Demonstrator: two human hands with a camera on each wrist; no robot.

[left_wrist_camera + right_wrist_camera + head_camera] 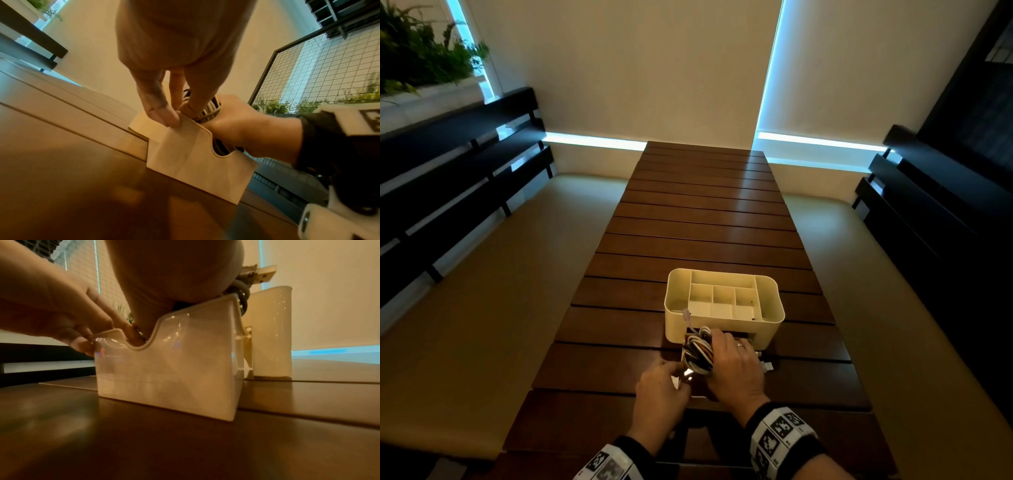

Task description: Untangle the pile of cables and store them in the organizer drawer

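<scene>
A dark slatted wooden table (705, 219) ran up the middle of the frame toward pale blinds (633, 65), with dark benches (448, 164) at both edges and a plant (417, 51) at upper left. Low in the centre stood the cream organizer (770, 308), its drawer (197, 162) pulled out. The left hand (659, 390) pinched the drawer's front rim. The right hand (732, 366), fingers curled, pressed the bundled cables (698, 353) into the drawer.

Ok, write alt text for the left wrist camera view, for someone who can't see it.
A left hand pinches the front wall of a cream plastic drawer pulled out on a wooden table. The right hand presses a bundle of cables down into it.
</scene>
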